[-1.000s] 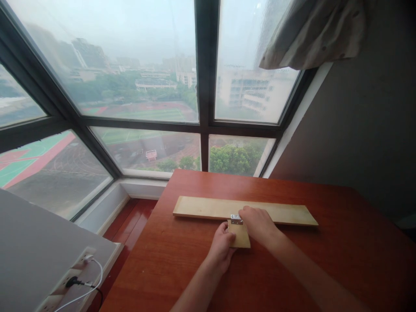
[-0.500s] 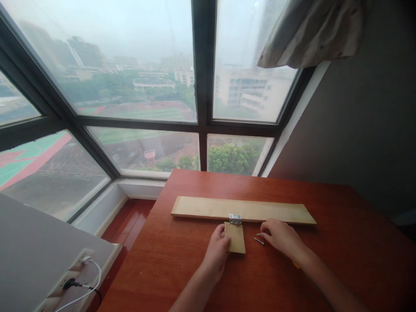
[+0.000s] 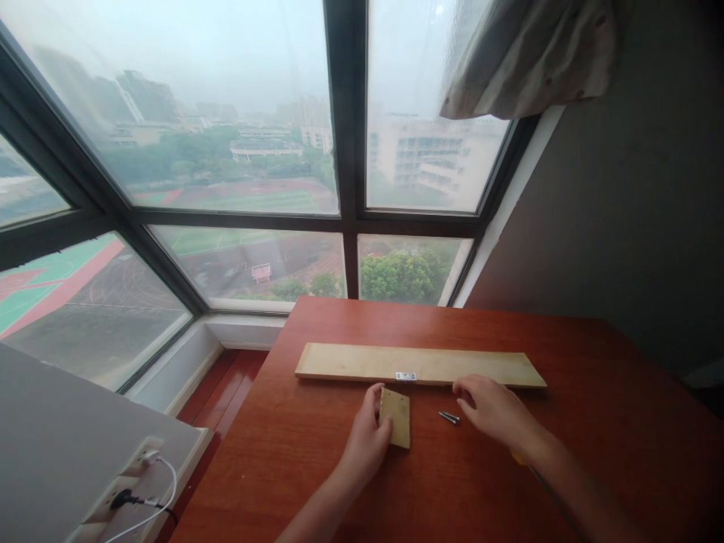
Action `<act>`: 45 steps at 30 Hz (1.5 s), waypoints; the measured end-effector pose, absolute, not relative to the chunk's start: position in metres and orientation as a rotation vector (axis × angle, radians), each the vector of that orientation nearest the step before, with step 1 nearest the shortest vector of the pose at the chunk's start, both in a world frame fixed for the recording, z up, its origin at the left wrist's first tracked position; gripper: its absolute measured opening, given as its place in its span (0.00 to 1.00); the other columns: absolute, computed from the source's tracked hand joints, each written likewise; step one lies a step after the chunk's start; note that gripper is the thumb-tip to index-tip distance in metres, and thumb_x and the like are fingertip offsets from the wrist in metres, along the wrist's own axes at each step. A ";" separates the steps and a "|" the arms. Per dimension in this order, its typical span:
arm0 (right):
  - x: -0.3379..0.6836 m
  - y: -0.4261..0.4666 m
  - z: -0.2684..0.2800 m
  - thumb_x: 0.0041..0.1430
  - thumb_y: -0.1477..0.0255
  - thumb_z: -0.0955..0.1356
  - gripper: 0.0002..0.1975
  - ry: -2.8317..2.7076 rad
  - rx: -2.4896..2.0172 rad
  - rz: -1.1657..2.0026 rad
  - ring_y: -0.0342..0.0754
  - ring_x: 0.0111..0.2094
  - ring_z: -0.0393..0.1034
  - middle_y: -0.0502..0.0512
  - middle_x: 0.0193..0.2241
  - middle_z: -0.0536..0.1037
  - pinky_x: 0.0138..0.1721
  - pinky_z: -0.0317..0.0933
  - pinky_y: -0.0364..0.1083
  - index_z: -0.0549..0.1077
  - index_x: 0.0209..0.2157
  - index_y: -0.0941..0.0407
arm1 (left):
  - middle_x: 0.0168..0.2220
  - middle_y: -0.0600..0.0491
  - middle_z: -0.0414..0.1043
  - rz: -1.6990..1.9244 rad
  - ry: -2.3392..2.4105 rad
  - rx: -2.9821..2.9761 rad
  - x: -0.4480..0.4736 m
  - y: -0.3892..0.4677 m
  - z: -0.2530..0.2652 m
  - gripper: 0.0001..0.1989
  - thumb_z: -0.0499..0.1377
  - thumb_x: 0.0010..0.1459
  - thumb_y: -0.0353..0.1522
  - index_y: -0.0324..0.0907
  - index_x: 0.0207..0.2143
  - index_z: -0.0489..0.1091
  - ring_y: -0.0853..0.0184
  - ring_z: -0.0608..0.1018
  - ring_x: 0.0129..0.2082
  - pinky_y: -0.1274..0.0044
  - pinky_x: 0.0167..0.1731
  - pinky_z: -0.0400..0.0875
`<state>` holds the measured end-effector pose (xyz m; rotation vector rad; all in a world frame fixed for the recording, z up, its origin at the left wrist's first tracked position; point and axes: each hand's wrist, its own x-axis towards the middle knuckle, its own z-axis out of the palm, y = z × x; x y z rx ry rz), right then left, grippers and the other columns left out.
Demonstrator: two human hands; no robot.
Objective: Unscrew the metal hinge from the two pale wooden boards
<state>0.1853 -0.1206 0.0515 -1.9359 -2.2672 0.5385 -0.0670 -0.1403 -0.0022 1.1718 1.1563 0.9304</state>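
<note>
My left hand [image 3: 365, 434] grips a small wooden board [image 3: 397, 422] between thumb and fingers, tilted up in front of the long plank. Two small holes show near its top edge. A long pale wooden plank [image 3: 351, 363] lies across the table, with a silvery metal hinge or bracket [image 3: 406, 376] at its front edge; I cannot tell which. Just right of that, my right hand [image 3: 491, 407] hovers by the plank's front edge, fingers loosely curled, thumb slightly apart, nothing visible between them. Two screws [image 3: 449, 417] lie together on the table beside it.
Under my right wrist a yellow object [image 3: 516, 457] is mostly hidden. The reddish-brown table [image 3: 271, 467] stands by large windows [image 3: 243, 264]. A wall [image 3: 593, 226] rises at the right, and plugged-in cables [image 3: 139, 498] hang from sockets at lower left.
The small board has come away from the metal piece, toward me and left, in my left hand. My right hand has let go of a screw, which now lies against the other one.
</note>
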 end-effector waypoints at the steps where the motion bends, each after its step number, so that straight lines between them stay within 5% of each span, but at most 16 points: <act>1: 0.187 -0.121 0.056 0.52 0.76 0.62 0.10 -2.230 -1.911 0.559 0.49 0.38 0.71 0.54 0.35 0.75 0.41 0.59 0.46 0.71 0.35 0.53 | 0.44 0.46 0.74 0.912 1.216 1.290 -0.070 -0.140 -0.002 0.28 0.53 0.54 0.29 0.39 0.57 0.53 0.62 0.76 0.44 0.73 0.44 0.68; 6: 0.200 -0.123 0.093 0.45 0.80 0.62 0.22 -2.095 -1.732 0.771 0.49 0.43 0.69 0.56 0.41 0.74 0.45 0.60 0.46 0.68 0.44 0.54 | 0.50 0.44 0.70 0.784 1.458 1.754 -0.084 -0.139 0.001 0.26 0.50 0.57 0.29 0.40 0.59 0.56 0.59 0.73 0.50 0.69 0.50 0.66; 9: 0.207 -0.125 0.115 0.50 0.74 0.62 0.20 -1.956 -1.707 0.932 0.49 0.39 0.71 0.55 0.41 0.75 0.41 0.63 0.47 0.67 0.47 0.53 | 0.55 0.43 0.67 0.642 1.499 1.980 -0.089 -0.140 0.005 0.24 0.48 0.60 0.31 0.40 0.59 0.58 0.59 0.70 0.54 0.70 0.53 0.64; 13: 0.213 -0.121 0.126 0.58 0.61 0.62 0.21 -1.821 -1.696 0.930 0.50 0.39 0.73 0.53 0.39 0.77 0.43 0.64 0.48 0.64 0.52 0.51 | 0.51 0.43 0.68 0.319 1.634 2.203 -0.086 -0.140 0.014 0.24 0.45 0.63 0.33 0.41 0.61 0.56 0.58 0.75 0.46 0.71 0.44 0.69; 21: 0.208 -0.111 0.106 0.57 0.51 0.62 0.21 -1.621 -1.845 0.559 0.48 0.25 0.70 0.52 0.31 0.76 0.25 0.66 0.46 0.69 0.44 0.51 | 0.45 0.45 0.66 0.166 1.701 2.424 -0.070 -0.138 0.017 0.23 0.47 0.62 0.30 0.43 0.61 0.56 0.61 0.73 0.42 0.75 0.36 0.69; 25: 0.203 -0.112 0.111 0.55 0.51 0.64 0.21 -1.573 -1.791 0.593 0.49 0.27 0.72 0.53 0.32 0.76 0.22 0.66 0.44 0.70 0.42 0.52 | 0.43 0.45 0.65 0.180 1.739 2.497 -0.069 -0.141 0.010 0.24 0.48 0.61 0.29 0.41 0.60 0.57 0.61 0.71 0.41 0.74 0.34 0.69; 29: 0.199 -0.111 0.119 0.55 0.51 0.64 0.20 -1.536 -1.744 0.551 0.50 0.31 0.73 0.54 0.33 0.76 0.25 0.68 0.44 0.72 0.38 0.53 | 0.42 0.46 0.64 0.223 1.781 2.535 -0.071 -0.144 0.005 0.24 0.50 0.60 0.28 0.40 0.59 0.58 0.61 0.71 0.39 0.74 0.34 0.70; 37: 0.187 -0.107 0.132 0.57 0.51 0.63 0.20 -1.541 -1.692 0.451 0.45 0.21 0.69 0.51 0.28 0.76 0.24 0.63 0.43 0.72 0.36 0.53 | 0.43 0.46 0.64 0.256 1.842 2.512 -0.083 -0.144 0.000 0.23 0.48 0.61 0.29 0.40 0.59 0.58 0.61 0.70 0.40 0.74 0.35 0.70; 45: 0.165 -0.092 0.137 0.59 0.53 0.61 0.19 -1.617 -1.594 0.209 0.49 0.28 0.72 0.54 0.28 0.76 0.31 0.63 0.45 0.71 0.34 0.54 | 0.43 0.45 0.65 0.334 1.813 2.481 -0.085 -0.136 0.014 0.20 0.46 0.63 0.30 0.41 0.57 0.61 0.61 0.70 0.41 0.73 0.37 0.68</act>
